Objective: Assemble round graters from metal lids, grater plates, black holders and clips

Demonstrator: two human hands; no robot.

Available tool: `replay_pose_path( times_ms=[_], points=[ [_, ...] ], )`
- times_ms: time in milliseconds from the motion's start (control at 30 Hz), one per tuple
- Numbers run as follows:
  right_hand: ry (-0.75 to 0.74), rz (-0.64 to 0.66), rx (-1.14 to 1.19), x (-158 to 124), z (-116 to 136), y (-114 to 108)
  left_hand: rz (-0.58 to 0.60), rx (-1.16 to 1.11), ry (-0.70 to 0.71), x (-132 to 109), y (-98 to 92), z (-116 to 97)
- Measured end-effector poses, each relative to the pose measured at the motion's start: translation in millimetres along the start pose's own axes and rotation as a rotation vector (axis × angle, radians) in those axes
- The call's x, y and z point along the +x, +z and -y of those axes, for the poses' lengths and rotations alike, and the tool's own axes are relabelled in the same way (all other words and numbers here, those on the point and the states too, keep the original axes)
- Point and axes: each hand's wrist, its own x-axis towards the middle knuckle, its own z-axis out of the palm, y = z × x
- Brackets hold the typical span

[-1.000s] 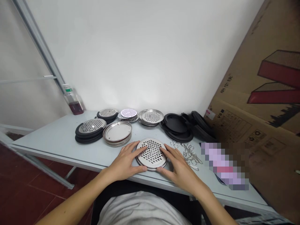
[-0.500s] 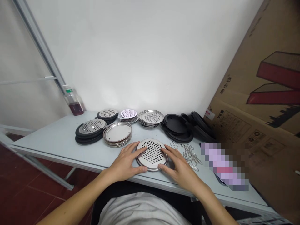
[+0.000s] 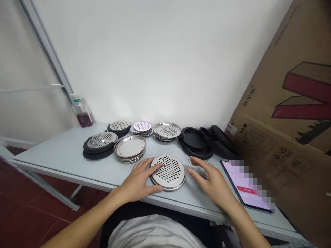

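In front of me lies a round perforated metal plate (image 3: 169, 168) seated on a shallow metal tray with a raised rim. My left hand (image 3: 137, 179) holds it from the left: the thumb touches the near rim and the index finger lies across the holes. To the right, apart from the plate, is my right hand (image 3: 212, 179). Its thumb and fingers are apart, with nothing seen between them. Beneath and behind that hand are small wire rings or clips (image 3: 204, 174), mostly hidden by it.
Behind stand stacked metal trays (image 3: 130, 146), perforated discs (image 3: 142, 126), perforated trays (image 3: 167, 130) and black rings with discs fitted (image 3: 99, 143). Black round parts (image 3: 195, 139) lie at back right. A tablet (image 3: 245, 189), partly blurred out, a bottle (image 3: 83, 115) and a large carton (image 3: 284, 120) flank them.
My right hand has let go of the plate's right rim and shifted right, over the wire pieces. The left hand and the plate stay in place.
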Motion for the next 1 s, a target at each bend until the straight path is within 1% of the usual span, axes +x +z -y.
replay_pose_path(
  times_ms=[100,167,200,267,333,367,433,500,567,667,800,1000],
  points=[
    [0.030,-0.025,-0.069,18,-4,-12,0.002,0.003,0.000,0,0.4,0],
    [0.043,-0.086,-0.242,37,-12,-25,0.005,-0.003,-0.001,0,0.6,1],
    [0.074,-0.137,-0.353,47,-17,-33,0.006,-0.007,-0.003,0,0.7,1],
    [0.159,-0.195,-0.518,68,-30,-50,0.001,-0.013,-0.004,0,0.9,0],
    [0.247,-0.196,-0.633,88,-44,-67,-0.005,-0.016,-0.004,0,0.8,0],
    [0.271,-0.188,-0.646,97,-51,-74,-0.006,-0.017,-0.004,0,0.6,0],
    [0.294,-0.156,-0.644,113,-63,-84,-0.003,-0.018,-0.005,0,-0.1,-1],
    [0.321,-0.120,-0.621,125,-74,-90,0.003,-0.022,-0.010,0,-0.8,-1],
    [0.346,-0.094,-0.586,133,-82,-92,0.006,-0.028,-0.010,0,-1.3,-1],
    [0.371,-0.089,-0.515,139,-90,-93,0.002,-0.036,-0.004,0,-1.2,-1],
    [0.374,-0.153,-0.375,139,-93,-95,0.004,-0.036,-0.005,0,-0.6,0],
    [0.337,-0.314,-0.176,139,-82,-105,0.010,-0.024,-0.008,-1,-1.3,-2]
  ],
)
